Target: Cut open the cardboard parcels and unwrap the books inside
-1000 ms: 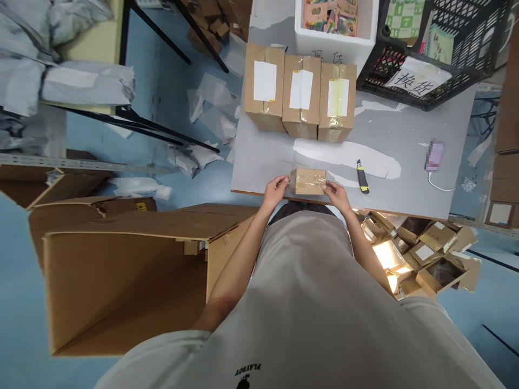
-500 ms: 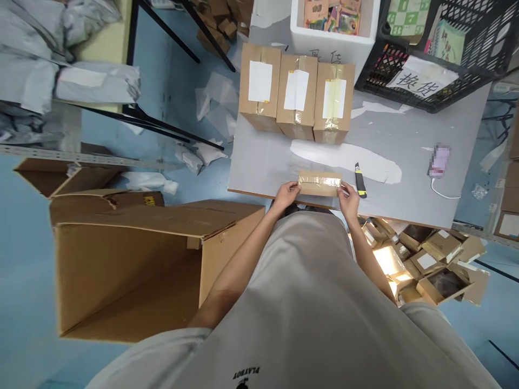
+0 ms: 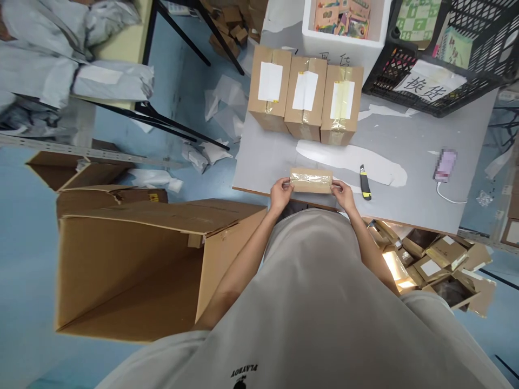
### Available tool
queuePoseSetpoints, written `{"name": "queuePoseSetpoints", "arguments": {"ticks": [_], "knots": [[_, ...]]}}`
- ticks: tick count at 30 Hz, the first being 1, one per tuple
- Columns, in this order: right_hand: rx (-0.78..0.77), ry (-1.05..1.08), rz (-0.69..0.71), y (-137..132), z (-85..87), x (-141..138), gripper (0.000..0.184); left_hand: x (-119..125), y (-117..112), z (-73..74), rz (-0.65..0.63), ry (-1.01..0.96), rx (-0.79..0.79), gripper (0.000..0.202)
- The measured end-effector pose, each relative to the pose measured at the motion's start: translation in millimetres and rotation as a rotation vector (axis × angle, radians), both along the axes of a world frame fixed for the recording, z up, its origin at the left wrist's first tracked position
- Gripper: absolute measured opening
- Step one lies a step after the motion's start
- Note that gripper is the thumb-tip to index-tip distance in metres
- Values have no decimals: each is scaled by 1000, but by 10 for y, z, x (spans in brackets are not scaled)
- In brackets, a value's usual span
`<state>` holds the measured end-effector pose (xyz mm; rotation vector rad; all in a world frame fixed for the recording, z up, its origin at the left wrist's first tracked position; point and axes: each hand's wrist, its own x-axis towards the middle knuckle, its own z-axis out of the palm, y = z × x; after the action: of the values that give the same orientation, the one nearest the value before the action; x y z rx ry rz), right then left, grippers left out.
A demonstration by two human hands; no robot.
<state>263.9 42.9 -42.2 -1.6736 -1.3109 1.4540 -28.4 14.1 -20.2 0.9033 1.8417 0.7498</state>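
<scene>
A small cardboard box point(image 3: 311, 180) with clear tape along it is held between my two hands at the near edge of the grey table point(image 3: 259, 167). My left hand point(image 3: 280, 194) is closed on its left end, and my right hand point(image 3: 343, 194) grips the right end. To the right of the box lies a utility knife point(image 3: 365, 182) with a black and yellow handle. Beyond it, three taped cardboard boxes point(image 3: 305, 100) with white labels stand side by side.
A white bin point(image 3: 344, 46) and a black plastic crate point(image 3: 438, 102) stand at the back. A phone point(image 3: 445, 165) on a white cable lies to the right. On the floor, a large open carton point(image 3: 130, 270) is at left and several discarded boxes point(image 3: 446, 254) at right.
The small box has shifted slightly left relative to the knife and turned a little in my hands, showing more of its taped face. The view has also shifted slightly.
</scene>
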Motion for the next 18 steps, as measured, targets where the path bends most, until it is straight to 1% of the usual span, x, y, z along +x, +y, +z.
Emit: {"name": "queuePoseSetpoints", "arguments": {"ticks": [2, 5, 7, 8, 9, 10, 11, 12, 14, 15, 16, 18], "knots": [[-5, -24, -21, -5, 31, 59, 52, 81, -16, 123, -49, 40, 36, 38], [44, -164, -143, -49, 161, 171, 55, 236, -53, 371, -218, 42, 139, 41], [114, -260, -237, -102, 302, 223, 59, 342, -64, 521, -356, -52, 220, 38], [146, -280, -262, -131, 381, 233, 61, 388, -58, 574, -410, -111, 251, 37], [167, -282, -269, -158, 458, 230, 63, 424, -43, 606, -437, -156, 272, 37], [177, -272, -264, -182, 531, 218, 65, 450, -18, 616, -426, -173, 278, 37], [179, -262, -252, -201, 594, 200, 67, 466, 15, 604, -382, -160, 265, 39], [176, -258, -241, -213, 647, 180, 70, 477, 53, 575, -316, -126, 231, 42], [161, -265, -236, -221, 720, 149, 74, 495, 132, 489, -200, -69, 109, 49], [153, -270, -242, -219, 743, 142, 74, 510, 166, 446, -184, -77, 39, 50], [147, -272, -250, -216, 760, 140, 74, 532, 193, 411, -194, -110, -17, 49], [143, -260, -260, -206, 782, 145, 73, 589, 222, 379, -251, -222, -57, 42]]}}
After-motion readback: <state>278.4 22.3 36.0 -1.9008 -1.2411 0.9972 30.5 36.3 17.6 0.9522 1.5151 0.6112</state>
